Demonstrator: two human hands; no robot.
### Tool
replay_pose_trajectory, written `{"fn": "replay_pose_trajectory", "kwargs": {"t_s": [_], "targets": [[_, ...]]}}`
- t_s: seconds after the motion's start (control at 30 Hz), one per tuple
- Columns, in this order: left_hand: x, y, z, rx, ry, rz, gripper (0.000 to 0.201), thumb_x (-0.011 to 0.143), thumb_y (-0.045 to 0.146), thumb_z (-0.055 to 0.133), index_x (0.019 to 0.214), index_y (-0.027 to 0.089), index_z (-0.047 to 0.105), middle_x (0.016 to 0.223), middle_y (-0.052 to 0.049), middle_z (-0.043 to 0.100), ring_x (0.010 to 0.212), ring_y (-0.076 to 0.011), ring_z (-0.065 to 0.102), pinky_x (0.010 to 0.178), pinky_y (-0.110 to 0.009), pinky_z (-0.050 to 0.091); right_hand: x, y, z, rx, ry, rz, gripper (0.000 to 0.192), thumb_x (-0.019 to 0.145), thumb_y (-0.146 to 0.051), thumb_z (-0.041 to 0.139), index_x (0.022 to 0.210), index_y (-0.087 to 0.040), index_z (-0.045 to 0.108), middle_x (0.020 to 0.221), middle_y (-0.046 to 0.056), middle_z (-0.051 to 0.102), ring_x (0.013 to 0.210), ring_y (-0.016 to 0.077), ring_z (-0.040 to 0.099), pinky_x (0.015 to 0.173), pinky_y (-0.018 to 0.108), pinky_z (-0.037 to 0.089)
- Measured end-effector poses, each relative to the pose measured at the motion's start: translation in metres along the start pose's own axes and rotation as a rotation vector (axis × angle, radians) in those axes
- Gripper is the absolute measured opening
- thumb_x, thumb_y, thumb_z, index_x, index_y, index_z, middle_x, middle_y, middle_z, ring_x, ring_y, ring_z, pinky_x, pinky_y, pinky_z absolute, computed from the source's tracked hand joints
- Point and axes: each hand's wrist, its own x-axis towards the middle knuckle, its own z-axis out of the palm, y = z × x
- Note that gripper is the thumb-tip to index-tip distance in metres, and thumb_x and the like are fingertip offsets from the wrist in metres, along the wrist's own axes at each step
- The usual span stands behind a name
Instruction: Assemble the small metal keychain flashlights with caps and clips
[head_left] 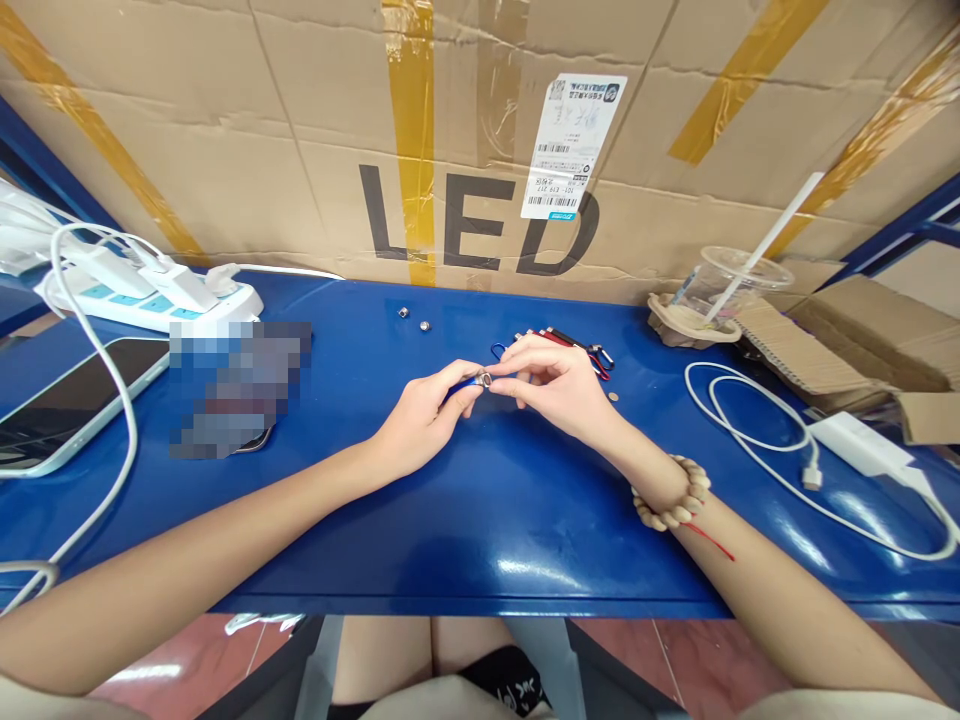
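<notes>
blue stick (pixel 466 385) with a small silver cap (pixel 486 379) sits above the blue table (pixel 480 520), pinched between fingers of the left hand (pixel 424 420) and right hand (pixel 555 385).

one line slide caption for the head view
Both hands pinch a small blue item above the blue table.

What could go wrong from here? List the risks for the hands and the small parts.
1. The left hand and right hand pinch a blue lanyard with a small metal cap held above the blue table; a slip could send the cap rolling away.
2. Two loose metal caps lie unprotected and could be knocked.
3. The plastic cup with its straw stands near the charger cable; a snag might tip it.
</notes>
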Motion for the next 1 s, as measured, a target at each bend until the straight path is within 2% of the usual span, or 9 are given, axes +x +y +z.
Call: {"fn": "replay_pose_trajectory", "kwargs": {"t_s": [0.33,0.5,0.7,0.83,1.0], "targets": [[-0.004,-0.001,0.000,-0.046,-0.070,-0.034,0.009,0.090,0.027,0.040,0.087,0.020,0.044,0.067,0.005,0.058,0.063,-0.0093,0.055,0.064,-0.019,0.043,-0.001,-0.004,0.004,0.142,-0.070,0.070,0.028,0.063,-0.040,0.077,0.058,-0.015,0.065,0.075,0.001,0.057,0.047,0.0049,0.051,0.043,0.022,0.047],[-0.005,-0.003,0.001,-0.043,-0.048,-0.025,0.009,0.087,0.028,0.044,0.083,0.020,0.043,0.076,0.003,0.064,0.065,-0.0100,0.059,0.062,-0.019,0.045,-0.001,-0.008,0.003,0.092,-0.107,0.116,0.035,0.056,-0.045,0.079,0.054,-0.015,0.061,0.072,0.002,0.058,0.048,0.0062,0.050,0.043,0.023,0.043],[-0.005,-0.005,0.002,0.015,-0.015,-0.008,0.008,0.085,0.027,0.047,0.081,0.020,0.046,0.087,0.000,0.067,0.074,-0.0122,0.064,0.063,-0.020,0.047,-0.002,-0.013,0.005,0.020,-0.112,0.134,0.037,0.061,-0.046,0.075,0.051,-0.015,0.056,0.065,0.002,0.058,0.049,0.0070,0.049,0.044,0.022,0.039],[-0.006,-0.007,0.003,0.060,0.017,0.020,0.011,0.085,0.027,0.047,0.077,0.020,0.047,0.087,-0.001,0.067,0.081,-0.0146,0.064,0.069,-0.023,0.049,-0.004,-0.011,0.008,-0.035,-0.102,0.180,0.033,0.065,-0.043,0.072,0.055,-0.014,0.058,0.063,0.001,0.058,0.046,0.0059,0.046,0.042,0.020,0.035],[-0.005,-0.009,0.004,0.094,0.068,0.056,0.013,0.085,0.027,0.048,0.075,0.019,0.050,0.078,-0.001,0.064,0.076,-0.0147,0.063,0.069,-0.023,0.050,-0.006,-0.010,0.012,-0.057,-0.061,0.229,0.035,0.065,-0.045,0.069,0.056,-0.014,0.057,0.055,0.000,0.056,0.043,0.0052,0.042,0.039,0.019,0.030]]}}
